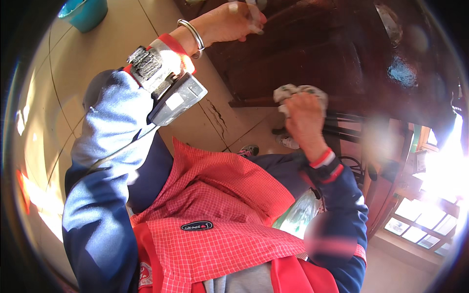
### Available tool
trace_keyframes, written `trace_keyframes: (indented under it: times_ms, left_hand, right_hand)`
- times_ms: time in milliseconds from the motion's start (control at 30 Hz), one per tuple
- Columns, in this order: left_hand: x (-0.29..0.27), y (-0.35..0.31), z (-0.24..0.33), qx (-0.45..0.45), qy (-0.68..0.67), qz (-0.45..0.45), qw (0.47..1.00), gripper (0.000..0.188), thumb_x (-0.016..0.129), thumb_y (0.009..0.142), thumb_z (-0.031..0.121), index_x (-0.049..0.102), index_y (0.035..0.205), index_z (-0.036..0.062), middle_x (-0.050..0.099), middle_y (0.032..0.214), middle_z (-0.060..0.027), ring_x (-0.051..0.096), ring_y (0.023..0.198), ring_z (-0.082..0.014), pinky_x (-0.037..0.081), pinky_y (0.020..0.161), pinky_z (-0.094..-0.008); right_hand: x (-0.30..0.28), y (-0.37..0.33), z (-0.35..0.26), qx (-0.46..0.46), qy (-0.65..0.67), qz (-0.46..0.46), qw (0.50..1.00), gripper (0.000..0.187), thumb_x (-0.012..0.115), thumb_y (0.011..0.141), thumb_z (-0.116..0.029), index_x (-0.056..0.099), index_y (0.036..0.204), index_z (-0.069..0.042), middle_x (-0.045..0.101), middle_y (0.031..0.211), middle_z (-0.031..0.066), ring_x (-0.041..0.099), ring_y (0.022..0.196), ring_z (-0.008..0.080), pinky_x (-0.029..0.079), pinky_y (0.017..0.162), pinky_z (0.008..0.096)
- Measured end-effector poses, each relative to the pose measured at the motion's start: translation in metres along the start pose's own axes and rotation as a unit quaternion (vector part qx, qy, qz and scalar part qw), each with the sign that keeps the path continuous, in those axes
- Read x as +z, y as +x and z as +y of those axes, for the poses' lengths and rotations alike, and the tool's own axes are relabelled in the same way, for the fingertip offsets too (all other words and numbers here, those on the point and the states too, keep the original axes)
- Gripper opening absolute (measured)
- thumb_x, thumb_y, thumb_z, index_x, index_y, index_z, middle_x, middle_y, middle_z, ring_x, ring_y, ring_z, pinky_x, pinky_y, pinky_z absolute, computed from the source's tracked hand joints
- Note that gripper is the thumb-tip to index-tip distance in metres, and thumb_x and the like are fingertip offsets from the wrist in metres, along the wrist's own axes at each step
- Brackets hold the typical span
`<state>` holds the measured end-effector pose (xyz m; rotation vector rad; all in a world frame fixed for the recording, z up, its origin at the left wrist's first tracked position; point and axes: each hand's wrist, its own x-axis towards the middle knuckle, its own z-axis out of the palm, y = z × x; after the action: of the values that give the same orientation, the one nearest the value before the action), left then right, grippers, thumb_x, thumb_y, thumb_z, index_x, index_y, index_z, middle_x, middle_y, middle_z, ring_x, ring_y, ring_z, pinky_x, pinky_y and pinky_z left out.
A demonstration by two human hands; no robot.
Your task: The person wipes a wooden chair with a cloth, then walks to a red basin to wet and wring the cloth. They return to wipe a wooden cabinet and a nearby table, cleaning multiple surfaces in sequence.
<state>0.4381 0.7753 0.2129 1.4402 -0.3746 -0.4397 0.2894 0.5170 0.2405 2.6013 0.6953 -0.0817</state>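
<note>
My right hand (pixel 305 119) is closed round a bunched white cloth (pixel 288 91) with green marks. The cloth lies against the near edge of a dark, glossy wooden tabletop (pixel 303 58). At the top of the view my left hand (pixel 232 22) reaches over the table's left edge. Its fingers are loosely bent and apart, with nothing seen in them; lens spots blur part of them. A silver bangle (pixel 192 36) circles the left wrist. Strapped to the same forearm is a grey-black device (pixel 178 100) with a cable.
A teal bucket (pixel 85 14) stands on the tiled floor (pixel 63 88) at far left. Dark bars (pixel 339 129) show under the table's near edge. A red checked apron (pixel 220 195) covers my lap, and a clear plastic bag (pixel 298 215) is beside it. Bright windows (pixel 420 219) are at right.
</note>
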Motion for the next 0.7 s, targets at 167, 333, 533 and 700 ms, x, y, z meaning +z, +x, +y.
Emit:
trace_keyframes:
  times_ms: [167,333,533,700]
  left_hand:
    - [-0.005,-0.022,0.015,-0.036,0.128,0.022,0.991,0.032,0.057,0.086,0.026,0.06,0.114,0.0121,0.063,0.098,0.0017,0.056,0.074,-0.0083,0.044,0.065,-0.0222]
    - [-0.015,-0.021,0.02,0.022,0.132,0.045,0.99,0.034,0.058,0.081,0.022,0.061,0.108,0.0034,0.063,0.086,-0.0057,0.059,0.07,-0.013,0.048,0.065,-0.027]
    - [-0.018,-0.014,0.015,0.046,0.14,0.06,0.987,0.032,0.059,0.08,0.022,0.063,0.107,0.0047,0.065,0.086,-0.0071,0.061,0.073,-0.0147,0.049,0.068,-0.0287]
    - [-0.027,-0.023,0.022,0.025,0.206,0.096,0.973,0.032,0.057,0.08,0.024,0.063,0.106,0.0059,0.066,0.091,-0.0096,0.062,0.087,-0.0221,0.048,0.078,-0.0331]
  right_hand:
    - [-0.08,-0.016,0.027,0.094,-0.108,0.154,0.978,0.055,0.067,0.06,-0.009,0.058,0.114,-0.016,0.047,0.128,0.0053,0.04,0.121,0.03,0.032,0.097,0.0481]
    - [-0.046,0.022,0.02,0.139,-0.121,0.242,0.953,0.064,0.068,0.064,-0.011,0.05,0.124,-0.023,0.041,0.137,0.0033,0.034,0.127,0.0327,0.033,0.094,0.0534]
    - [0.087,0.099,-0.028,0.085,-0.038,0.185,0.978,0.05,0.052,0.08,-0.01,0.045,0.129,-0.017,0.033,0.143,0.0045,0.027,0.133,0.0307,0.035,0.099,0.0479]
    - [0.213,0.102,-0.066,-0.028,-0.061,-0.025,0.997,0.042,0.044,0.086,-0.008,0.046,0.128,-0.011,0.03,0.145,0.0037,0.021,0.137,0.0242,0.028,0.107,0.0367]
